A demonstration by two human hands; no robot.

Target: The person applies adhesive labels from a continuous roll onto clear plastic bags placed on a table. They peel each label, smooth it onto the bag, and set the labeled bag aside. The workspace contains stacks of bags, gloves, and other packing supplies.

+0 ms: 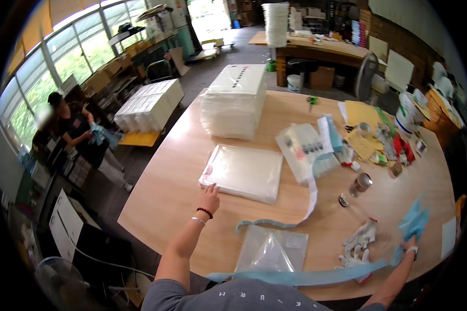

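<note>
My left hand (209, 197) rests its fingertips on the lower left corner of a flat white pack (246, 171) in clear plastic wrap, with nothing grasped. Far to the right, my right hand (410, 245) is closed on a light blue strip (316, 277) that stretches along the table's near edge in front of my body. A crumpled light blue sheet (414, 220) spreads just beyond that hand; I cannot tell if it is the same piece. White work gloves (360, 236) lie between my arms. Near me is a clear plastic bag (275, 251), partly under the strip.
A tall stack of wrapped white packs (233, 103) stands at the table's far left. Green-handled scissors (311, 100), a glass jar (360, 184), wrapped bundles (301, 150) and yellow envelopes (362, 113) lie about. A co-worker (80, 129) stands at left by a loaded pallet (149, 106).
</note>
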